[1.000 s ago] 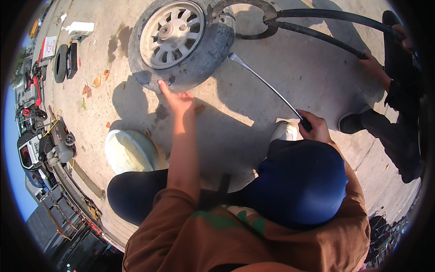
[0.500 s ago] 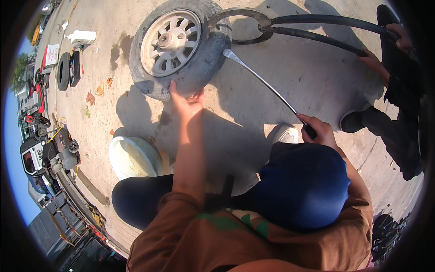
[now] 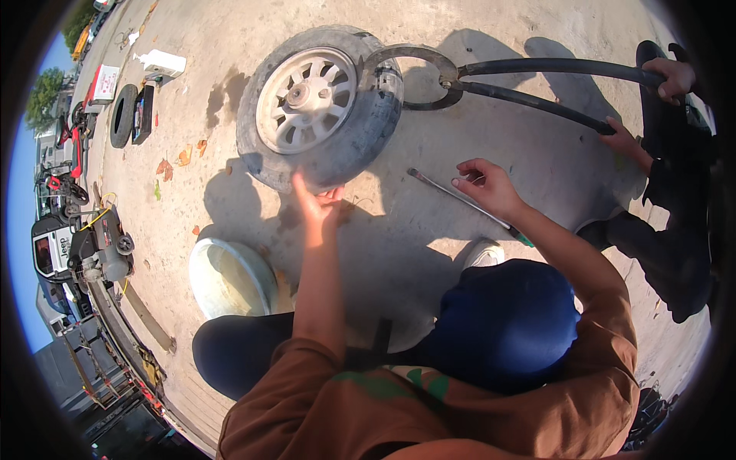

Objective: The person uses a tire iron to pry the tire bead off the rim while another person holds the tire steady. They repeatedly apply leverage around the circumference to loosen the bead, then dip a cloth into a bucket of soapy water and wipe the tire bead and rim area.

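Note:
My left hand (image 3: 317, 201) grips the lower side of a grey tyre (image 3: 360, 142) on a pale spoked rim (image 3: 314, 88). My right hand (image 3: 484, 186) is raised with curled fingers apart and nothing held. Beneath it a metal pry bar (image 3: 441, 192) lies on the concrete (image 3: 452, 138), its handle partly hidden by my forearm. A large black jawed tool (image 3: 418, 50) reaches over the tyre's right side. A co-worker's hands (image 3: 671, 77) hold its two long handles at the right. A pale plastic basin (image 3: 268, 287) stands left of my forearm, near my knee.
A spare tyre (image 3: 123, 116), a black crate (image 3: 142, 115), a white jug (image 3: 165, 63) and a white-red box (image 3: 105, 83) sit at the left. Behind them are a compressor (image 3: 111, 259) and vehicles. The co-worker's dark-clothed legs (image 3: 652, 261) are close on my right.
My right hand has let go of the pry bar, now lying on the ground, and moved up. The tyre and my left hand appear lower in the picture.

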`<state>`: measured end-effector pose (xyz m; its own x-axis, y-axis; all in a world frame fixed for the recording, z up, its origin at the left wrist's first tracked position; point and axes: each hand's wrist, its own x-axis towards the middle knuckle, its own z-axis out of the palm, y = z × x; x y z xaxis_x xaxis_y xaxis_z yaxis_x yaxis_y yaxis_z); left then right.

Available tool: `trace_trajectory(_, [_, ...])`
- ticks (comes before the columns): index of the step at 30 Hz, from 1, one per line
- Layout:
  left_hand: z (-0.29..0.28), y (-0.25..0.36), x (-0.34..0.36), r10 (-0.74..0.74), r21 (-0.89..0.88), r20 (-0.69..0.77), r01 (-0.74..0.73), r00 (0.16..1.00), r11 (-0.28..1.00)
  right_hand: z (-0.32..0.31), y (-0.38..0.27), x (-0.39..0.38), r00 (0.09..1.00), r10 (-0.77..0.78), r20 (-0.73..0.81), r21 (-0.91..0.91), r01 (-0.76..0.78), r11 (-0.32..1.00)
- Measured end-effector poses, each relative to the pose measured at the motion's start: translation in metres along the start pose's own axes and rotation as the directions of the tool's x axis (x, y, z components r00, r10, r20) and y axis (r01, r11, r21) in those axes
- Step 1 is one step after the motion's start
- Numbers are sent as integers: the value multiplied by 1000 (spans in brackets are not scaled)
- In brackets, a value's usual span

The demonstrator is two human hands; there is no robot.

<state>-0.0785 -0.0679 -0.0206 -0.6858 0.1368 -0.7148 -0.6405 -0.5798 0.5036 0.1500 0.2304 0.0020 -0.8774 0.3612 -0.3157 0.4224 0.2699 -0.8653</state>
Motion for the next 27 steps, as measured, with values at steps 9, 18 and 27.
trace_trajectory(9, [-29, 22, -4, -9, 176, -15, 11, 1000, 984, 44, -90, 149, 882, 296, 367, 305, -415, 857])
trace_trajectory(18, [-42, 21, 1, -20, 148, -1, 20, 1000, 989, 89, -94, 148, 866, 393, 309, 543, -500, 674])
trace_trajectory(27, [-66, 56, -6, -61, 150, 124, 42, 990, 988, 125, -96, 110, 875, 393, 282, 577, -482, 659])
